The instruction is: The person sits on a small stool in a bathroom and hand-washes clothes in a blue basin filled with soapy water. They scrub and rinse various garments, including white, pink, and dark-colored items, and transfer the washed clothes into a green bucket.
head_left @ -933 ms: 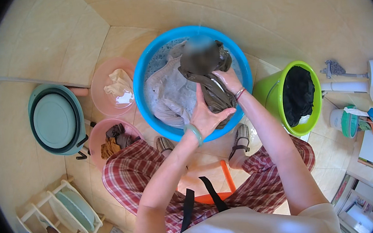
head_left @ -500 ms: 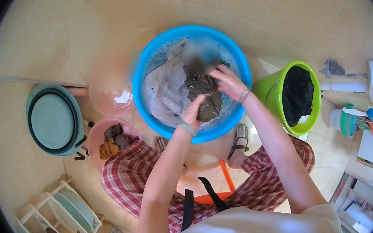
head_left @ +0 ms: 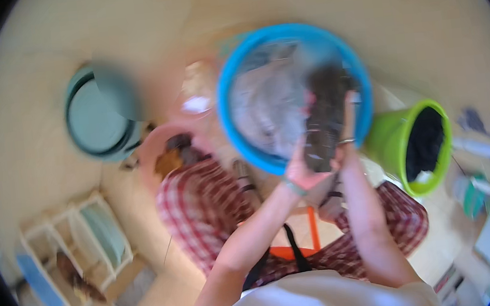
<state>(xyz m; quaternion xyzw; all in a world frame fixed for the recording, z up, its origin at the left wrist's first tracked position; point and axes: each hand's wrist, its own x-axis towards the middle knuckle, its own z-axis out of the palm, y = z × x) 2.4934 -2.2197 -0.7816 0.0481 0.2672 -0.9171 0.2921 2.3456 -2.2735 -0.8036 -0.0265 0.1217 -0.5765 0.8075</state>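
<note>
A wet dark grey-brown garment, gathered lengthwise, lies between my hands over the near right part of a blue basin. My left hand grips its near end from the left, at the basin's near rim. Along the right side my right hand holds the same cloth, fingers pointing away from me. Pale grey laundry fills the basin's left part in sudsy water. Blur hides the garment's far end and softens the fingers.
A lime green bucket with black cloth stands right of the basin. On the left are a pink tub holding brown and mustard cloths, a teal collapsible basin and a wooden rack. My plaid-covered knees flank an orange stool.
Both hands have drawn nearer to me with the dark garment, which changed from a rounded bunch to a longer strip. The whole view has shifted and blurred.
</note>
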